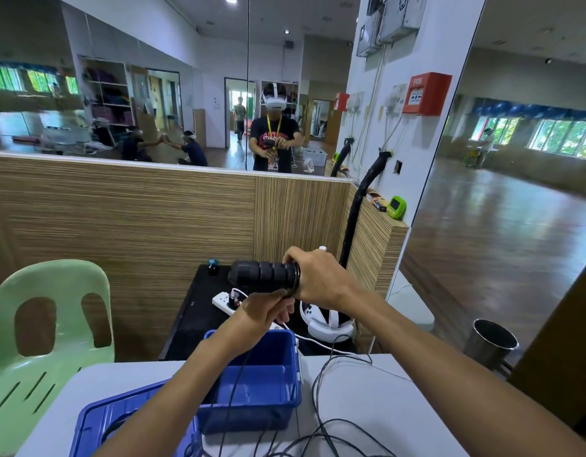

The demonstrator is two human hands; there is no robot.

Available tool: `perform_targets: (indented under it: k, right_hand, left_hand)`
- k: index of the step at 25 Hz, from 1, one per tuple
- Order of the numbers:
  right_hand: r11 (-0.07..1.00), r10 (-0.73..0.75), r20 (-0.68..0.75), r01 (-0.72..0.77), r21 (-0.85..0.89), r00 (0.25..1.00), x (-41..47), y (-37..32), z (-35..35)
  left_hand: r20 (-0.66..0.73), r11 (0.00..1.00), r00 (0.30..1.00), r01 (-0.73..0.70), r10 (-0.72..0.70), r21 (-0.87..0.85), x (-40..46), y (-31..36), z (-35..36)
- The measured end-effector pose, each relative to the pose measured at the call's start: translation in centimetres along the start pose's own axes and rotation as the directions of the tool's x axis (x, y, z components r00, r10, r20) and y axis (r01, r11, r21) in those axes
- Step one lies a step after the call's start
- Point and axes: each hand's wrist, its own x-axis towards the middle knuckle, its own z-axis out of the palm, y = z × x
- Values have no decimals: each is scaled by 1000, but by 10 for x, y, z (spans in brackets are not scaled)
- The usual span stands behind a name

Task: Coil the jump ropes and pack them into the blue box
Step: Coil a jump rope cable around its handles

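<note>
While the right hand (318, 281) is clenched around the end of a black ribbed jump rope handle (263, 274) held level at the centre of the frame, the left hand (266, 310) just below it pinches the thin black cord (234, 387) beside the handle's ring. That cord drops down across the open blue box (252, 374) at lower centre and trails in loose loops over the grey table (377, 400), with the blue lid (97, 420) lying at the lower left beside a green chair (51, 324).
</note>
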Motion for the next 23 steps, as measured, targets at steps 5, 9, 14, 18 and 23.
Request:
perform_targets:
  k: [5,9,14,18,23]
  right_hand:
    - [997,20,57,-24,79,998,-10,3,0]
    - [996,-70,126,62,61,990,-16,-1,6]
    - [989,-148,136,149,2,980,-28,-11,8]
    - [987,-149,89,154,-45,985,-28,-13,19]
    - [986,-137,117,146,-75,984,-34,-11,43]
  left_hand:
    - [103,988,993,32,-48,149,6,0,-13]
    - [168,965,977,90,-135,248,18,-19,-29]
    - [436,726,897,-344,67,596,35,-1,-48]
    - [482,561,876,-382,-34,734,50,12,-65]
    - [404,580,901,-246,-157,776,51,31,-67]
